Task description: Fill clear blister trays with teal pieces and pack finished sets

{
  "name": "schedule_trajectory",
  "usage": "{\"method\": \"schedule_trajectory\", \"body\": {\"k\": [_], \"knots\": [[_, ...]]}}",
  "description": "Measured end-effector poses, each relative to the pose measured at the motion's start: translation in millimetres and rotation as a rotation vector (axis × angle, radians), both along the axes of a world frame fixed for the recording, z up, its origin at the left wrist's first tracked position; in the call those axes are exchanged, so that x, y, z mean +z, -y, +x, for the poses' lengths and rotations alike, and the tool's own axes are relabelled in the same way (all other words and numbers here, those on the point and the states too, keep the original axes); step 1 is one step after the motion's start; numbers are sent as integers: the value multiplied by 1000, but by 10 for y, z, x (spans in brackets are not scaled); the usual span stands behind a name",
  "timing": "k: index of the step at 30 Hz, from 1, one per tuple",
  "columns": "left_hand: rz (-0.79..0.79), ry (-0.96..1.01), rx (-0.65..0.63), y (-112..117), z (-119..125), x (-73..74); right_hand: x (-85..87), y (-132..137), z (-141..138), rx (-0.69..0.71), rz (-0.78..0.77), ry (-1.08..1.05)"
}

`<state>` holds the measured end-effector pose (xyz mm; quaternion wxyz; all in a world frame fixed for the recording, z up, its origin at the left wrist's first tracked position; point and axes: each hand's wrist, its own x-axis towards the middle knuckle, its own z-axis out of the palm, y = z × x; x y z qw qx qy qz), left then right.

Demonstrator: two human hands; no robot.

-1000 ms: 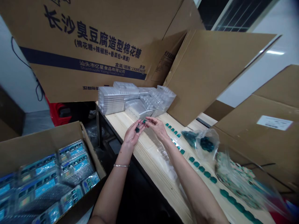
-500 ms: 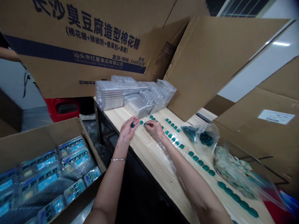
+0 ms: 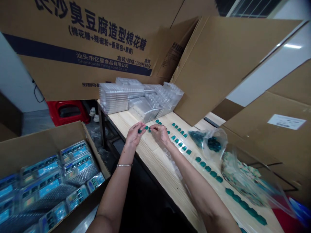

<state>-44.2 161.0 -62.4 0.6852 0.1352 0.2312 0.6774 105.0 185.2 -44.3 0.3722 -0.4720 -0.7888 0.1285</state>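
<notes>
Tall cardboard cartons (image 3: 60, 76) printed with Chinese lettering lean behind and to the right of a pale wooden desk (image 3: 157, 171). Over the last moment, the hands have drawn closer together above its near edge. The left hand (image 3: 133, 136), a thin bangle at its wrist, pinches a small teal piece (image 3: 140, 131) between its fingertips. The right hand (image 3: 159, 134) is closed on a second teal piece (image 3: 149, 129), and a third teal piece (image 3: 146, 127) lies on the desk between them. Neat rows of teal pieces (image 3: 179, 134) run along the desk beside a clear plastic bag (image 3: 215, 144). Stacked clear blister trays (image 3: 126, 97) stand behind. An open carton (image 3: 48, 145) of blue-labelled packs (image 3: 55, 184) sits at the left.
</notes>
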Motion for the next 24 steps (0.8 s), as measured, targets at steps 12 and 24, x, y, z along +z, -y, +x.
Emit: {"method": "schedule_trajectory", "body": {"k": [12, 24], "knots": [[39, -47, 45, 26, -28, 77, 21, -34, 39, 155, 52, 23], [176, -270, -160, 150, 86, 170, 240, 97, 60, 180, 29, -313]]}}
